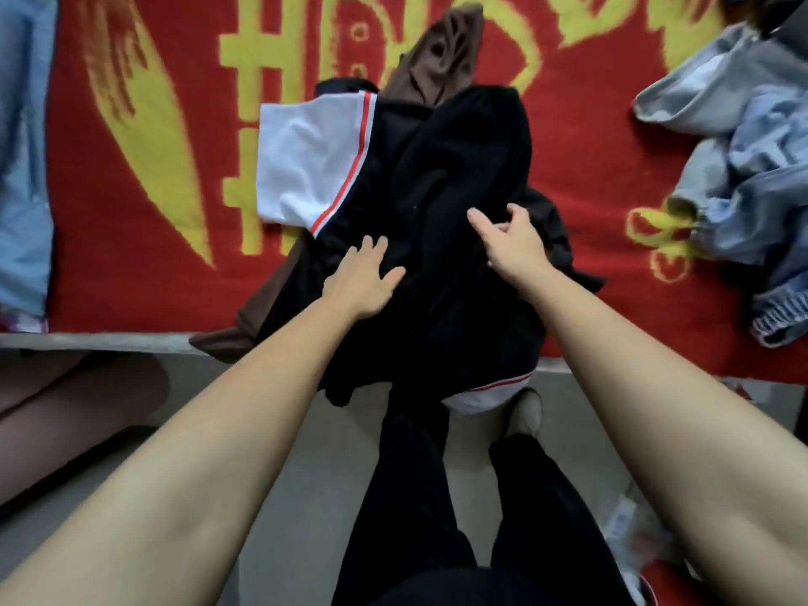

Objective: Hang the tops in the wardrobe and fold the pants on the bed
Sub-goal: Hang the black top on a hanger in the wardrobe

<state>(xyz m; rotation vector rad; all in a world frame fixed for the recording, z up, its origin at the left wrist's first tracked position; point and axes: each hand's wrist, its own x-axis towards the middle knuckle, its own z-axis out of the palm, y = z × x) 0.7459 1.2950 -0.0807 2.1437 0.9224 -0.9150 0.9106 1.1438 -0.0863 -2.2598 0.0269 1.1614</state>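
Note:
A heap of dark clothes lies on the bed's red and yellow blanket (144,177), hanging partly over the front edge. On top is a black garment (463,168). Under it lie a black top with white sleeves and red stripes (310,164) and a brown garment (441,50). My left hand (363,277) rests flat on the black cloth, fingers straight. To its right, my right hand (507,242) hovers at the heap with fingers loosely curled; it holds nothing that I can see.
A crumpled pile of light blue denim (739,168) lies at the bed's right side. More light blue cloth (22,168) runs along the left edge. Below the bed edge are the grey floor (306,452), my black trouser legs and a shoe.

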